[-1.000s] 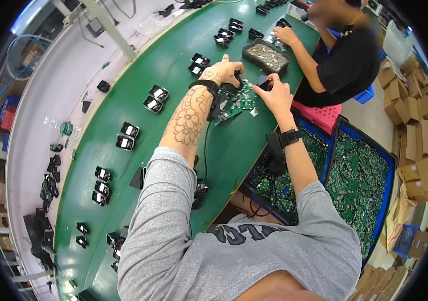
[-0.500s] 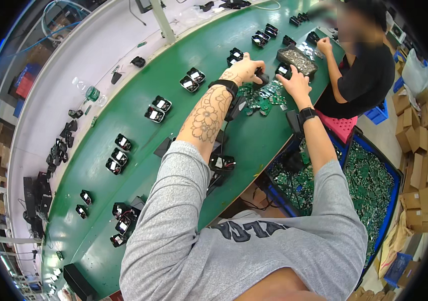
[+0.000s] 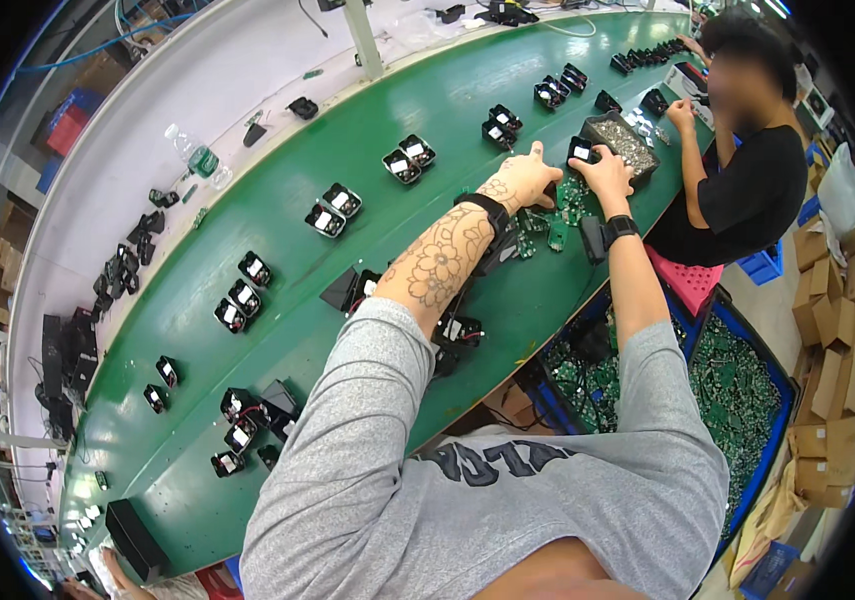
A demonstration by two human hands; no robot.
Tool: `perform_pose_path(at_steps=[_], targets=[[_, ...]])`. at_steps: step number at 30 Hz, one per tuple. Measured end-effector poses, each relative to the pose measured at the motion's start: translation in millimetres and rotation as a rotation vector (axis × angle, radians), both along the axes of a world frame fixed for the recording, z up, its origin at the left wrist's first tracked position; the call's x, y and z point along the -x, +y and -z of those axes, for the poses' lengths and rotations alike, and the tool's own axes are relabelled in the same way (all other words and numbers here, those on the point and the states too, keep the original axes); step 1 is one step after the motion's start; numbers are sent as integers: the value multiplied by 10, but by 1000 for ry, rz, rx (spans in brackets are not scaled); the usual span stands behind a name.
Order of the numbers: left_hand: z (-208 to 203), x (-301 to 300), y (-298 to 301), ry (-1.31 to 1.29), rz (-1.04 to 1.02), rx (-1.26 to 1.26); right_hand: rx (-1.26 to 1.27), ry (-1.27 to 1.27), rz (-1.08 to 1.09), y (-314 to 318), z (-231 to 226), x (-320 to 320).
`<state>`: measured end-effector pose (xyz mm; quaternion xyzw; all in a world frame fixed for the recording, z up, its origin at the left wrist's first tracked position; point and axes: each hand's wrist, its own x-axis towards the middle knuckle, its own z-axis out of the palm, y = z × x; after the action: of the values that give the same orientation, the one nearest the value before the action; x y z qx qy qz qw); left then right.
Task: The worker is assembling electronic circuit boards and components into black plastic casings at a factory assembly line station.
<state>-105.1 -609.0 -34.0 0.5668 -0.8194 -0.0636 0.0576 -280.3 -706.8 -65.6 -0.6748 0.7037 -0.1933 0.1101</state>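
My right hand (image 3: 607, 178) grips a small black plastic housing (image 3: 581, 150) with a white label inside, at the near end of a grey tray (image 3: 629, 143) of small metal parts. To its left, my left hand (image 3: 521, 182) is closed around a dark object, mostly hidden under the fingers. Green circuit boards (image 3: 557, 235) lie in a loose pile on the bench just below both hands. Behind my left hand stands a pair of open black housings (image 3: 502, 127) with white labels inside.
More black housings (image 3: 332, 208) stand in small groups along the green bench (image 3: 297, 290). A co-worker (image 3: 747, 170) sits at the far right. Blue-edged bins of circuit boards (image 3: 737, 390) stand below the bench's right edge, with cardboard boxes (image 3: 827, 400) beyond. A plastic bottle (image 3: 197, 158) lies at the left.
The whole view has shifted a little. My left hand has come slightly nearer, lower over the board pile. My right hand keeps its hold on the black housing by the tray.
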Motion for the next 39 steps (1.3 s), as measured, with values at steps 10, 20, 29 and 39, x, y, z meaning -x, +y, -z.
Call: perform_pose_path(at_steps=[10,20,29,39], targets=[[-676,-582,1100,882,-192,159,-135,17,-93,-126,82,185],[-1208,-781,5880,1323,-641,1072,381,-118,-505,-648,243,637],[736,656,8657,832,-2063,1889,494,-989,-823,2045,-1085,218],[2344,507,9471,-93,-2687,832,-2502,-255,-972,7323,470,-2127]])
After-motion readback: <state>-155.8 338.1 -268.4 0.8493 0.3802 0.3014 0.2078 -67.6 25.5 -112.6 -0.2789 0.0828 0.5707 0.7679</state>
